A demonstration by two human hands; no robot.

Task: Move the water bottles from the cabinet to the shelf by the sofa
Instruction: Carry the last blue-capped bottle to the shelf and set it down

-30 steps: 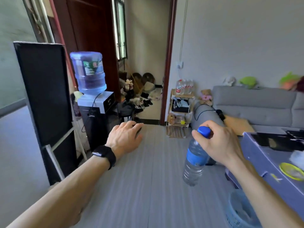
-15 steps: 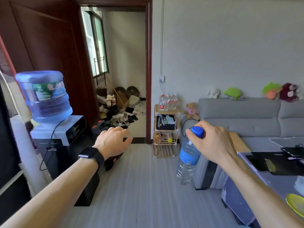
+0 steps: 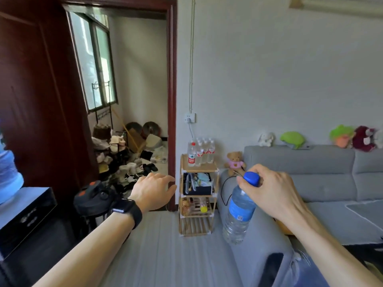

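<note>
My right hand [image 3: 271, 191] grips a clear water bottle [image 3: 239, 212] by its blue cap, and the bottle with its blue label hangs down over the sofa's arm. My left hand [image 3: 153, 190], with a black watch on the wrist, is held out empty with its fingers loosely apart. Ahead stands a small wooden shelf [image 3: 213, 168] between the doorway and the grey sofa [image 3: 323, 175]. Several red-labelled water bottles [image 3: 200, 152] stand on the shelf's top board. The shelf is still beyond both hands.
A water dispenser [image 3: 22, 206] with a blue jug stands at the left. A black stool with a bag [image 3: 93, 195] is beside it. The open doorway [image 3: 132, 112] shows a cluttered room. Plush toys [image 3: 344, 137] line the sofa back, and a cable hangs near the shelf.
The view has closed in on the shelf and sofa, which look larger now. The dispenser has slid to the left edge. My right hand still carries the bottle.
</note>
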